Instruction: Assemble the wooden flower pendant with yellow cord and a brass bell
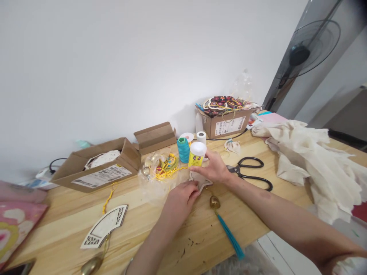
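My right hand (213, 167) is wrapped round a white bottle with a yellow label (196, 156), near the middle of the wooden table. Just below it, my left hand (183, 196) pinches the edge of a flat pale wooden ornament (202, 180), partly hidden by both hands. A brass bell (214, 202) with a teal tassel (231, 237) lies below the ornament, on the table. Behind the bottle stands a teal thread spool (182, 150). Black-handled scissors (250, 172) lie open to the right of my right hand.
A fan-shaped ornament (104, 226) lies at the left front. Tangled yellow cords (167, 167) sit on a plastic bag. Cardboard boxes (99, 179) stand at the back left, and a filled box (226, 124) stands behind. Cream cloth (312, 160) covers the right side.
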`<state>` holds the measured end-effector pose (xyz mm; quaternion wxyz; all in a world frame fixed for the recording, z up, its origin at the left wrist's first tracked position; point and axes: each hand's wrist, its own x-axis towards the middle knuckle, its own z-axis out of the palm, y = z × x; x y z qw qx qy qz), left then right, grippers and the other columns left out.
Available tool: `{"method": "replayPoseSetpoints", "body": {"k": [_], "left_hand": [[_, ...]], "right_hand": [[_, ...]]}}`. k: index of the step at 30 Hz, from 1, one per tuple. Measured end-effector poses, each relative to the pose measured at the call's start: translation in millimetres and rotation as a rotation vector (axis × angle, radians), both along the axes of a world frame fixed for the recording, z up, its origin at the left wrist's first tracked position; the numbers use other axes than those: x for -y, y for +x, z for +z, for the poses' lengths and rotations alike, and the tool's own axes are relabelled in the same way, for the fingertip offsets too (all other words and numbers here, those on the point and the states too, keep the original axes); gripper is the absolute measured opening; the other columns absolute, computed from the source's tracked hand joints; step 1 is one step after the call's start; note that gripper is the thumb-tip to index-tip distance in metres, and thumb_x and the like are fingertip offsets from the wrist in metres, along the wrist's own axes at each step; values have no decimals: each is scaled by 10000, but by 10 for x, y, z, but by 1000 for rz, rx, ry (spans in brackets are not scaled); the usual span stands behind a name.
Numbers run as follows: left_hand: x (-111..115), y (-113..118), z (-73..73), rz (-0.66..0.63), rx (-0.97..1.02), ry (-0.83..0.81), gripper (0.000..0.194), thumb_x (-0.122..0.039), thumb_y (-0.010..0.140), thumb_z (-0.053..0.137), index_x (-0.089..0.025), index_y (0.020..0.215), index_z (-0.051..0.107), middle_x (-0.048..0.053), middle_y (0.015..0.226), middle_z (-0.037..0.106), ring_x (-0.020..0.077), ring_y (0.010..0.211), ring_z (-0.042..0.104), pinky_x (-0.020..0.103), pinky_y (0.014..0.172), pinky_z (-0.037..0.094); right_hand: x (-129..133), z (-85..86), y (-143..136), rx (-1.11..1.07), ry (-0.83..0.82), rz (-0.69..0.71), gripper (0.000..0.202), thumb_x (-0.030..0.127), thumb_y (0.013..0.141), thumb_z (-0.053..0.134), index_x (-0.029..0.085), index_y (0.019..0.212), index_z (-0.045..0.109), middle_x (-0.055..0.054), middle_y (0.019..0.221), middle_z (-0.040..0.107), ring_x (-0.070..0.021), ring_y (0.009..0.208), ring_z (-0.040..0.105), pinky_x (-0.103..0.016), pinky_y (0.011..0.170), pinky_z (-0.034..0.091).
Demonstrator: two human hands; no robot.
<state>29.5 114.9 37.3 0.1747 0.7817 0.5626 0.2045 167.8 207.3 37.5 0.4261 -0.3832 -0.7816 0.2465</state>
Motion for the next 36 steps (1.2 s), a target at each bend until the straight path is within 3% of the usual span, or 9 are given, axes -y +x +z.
{"method": "replayPoseSetpoints", "body": {"k": [7,22,36], "left_hand": [[21,-4,-17,-4,19,-21,161,-217,831,444,-177,768,586,31,892,651,162,846,588,291,762,452],[10,1,-10,-2,13,-59,178,-221,839,444,-168,770,599,29,842,648,160,798,581,271,728,434],[14,9,9,-22,4,-50,176,-215,842,438,-169,780,596,26,851,651,165,826,583,279,751,435]], "right_hand": [[0,-29,-11,-52,-32,8,363,446,621,662,186,851,555,-33,740,665,-182,660,622,-272,578,469],[26,-11,-19,57,31,-4,348,433,595,683,185,807,562,-40,722,666,-207,644,627,-297,558,476],[18,-34,1,-45,3,16,377,441,595,688,181,838,562,-56,752,673,-213,677,632,-317,599,496]]}}
